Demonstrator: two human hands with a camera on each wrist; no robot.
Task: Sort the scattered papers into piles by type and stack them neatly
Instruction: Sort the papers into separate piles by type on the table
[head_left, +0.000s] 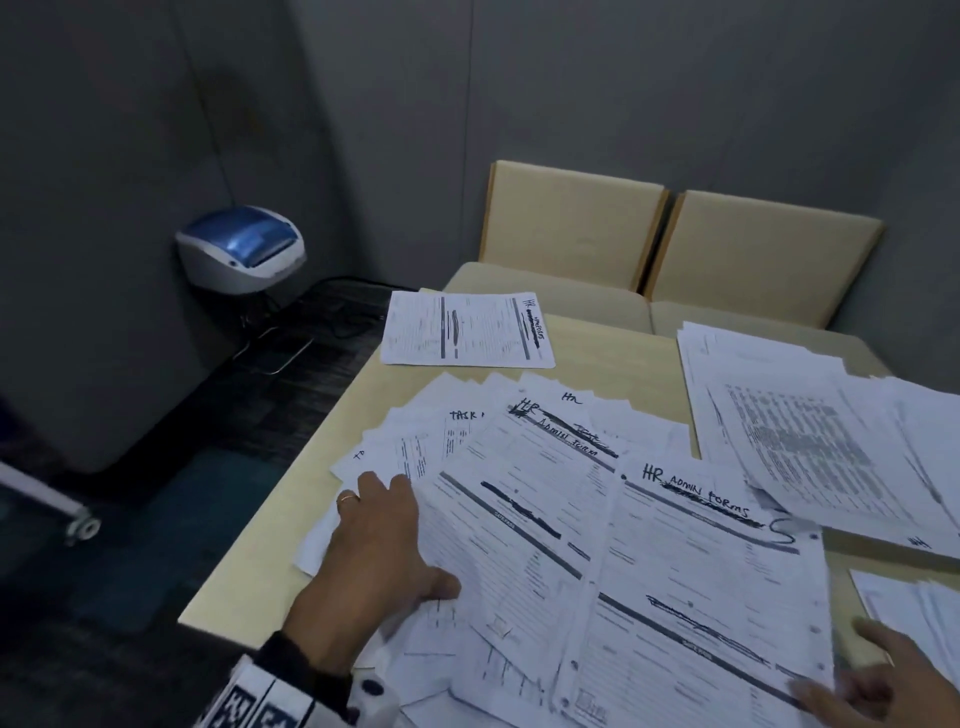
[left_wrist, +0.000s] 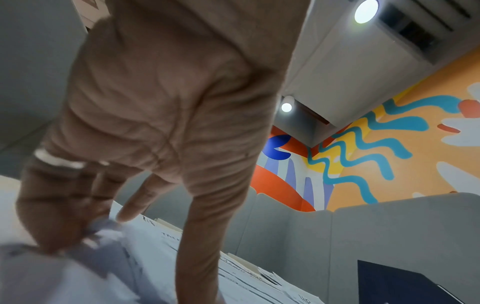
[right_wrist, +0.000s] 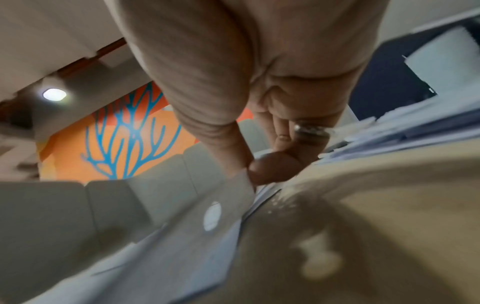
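Loose printed papers (head_left: 519, 467) lie fanned over the middle of the pale table (head_left: 270, 561); several are marked "HR Admin Forms". My left hand (head_left: 379, 540) rests flat on the fan's left side. Its straight fingers (left_wrist: 135, 205) and thumb press down on the sheets (left_wrist: 155, 257). At the bottom right, my right hand (head_left: 862, 686) pinches the near corner of a hole-punched HR form (head_left: 701, 597). Thumb and forefinger (right_wrist: 270, 168) meet on that sheet (right_wrist: 221, 216). A squared stack of HR forms (head_left: 467, 330) sits at the far left corner. A loose pile of dense printouts (head_left: 805, 441) lies at the right.
A smaller pile of sheets (head_left: 914, 608) lies at the right edge. Cream bench cushions (head_left: 571, 223) stand behind the table against grey walls. A blue and white printer (head_left: 241, 249) with cables sits off to the left, beyond the table's left edge, above dark carpet.
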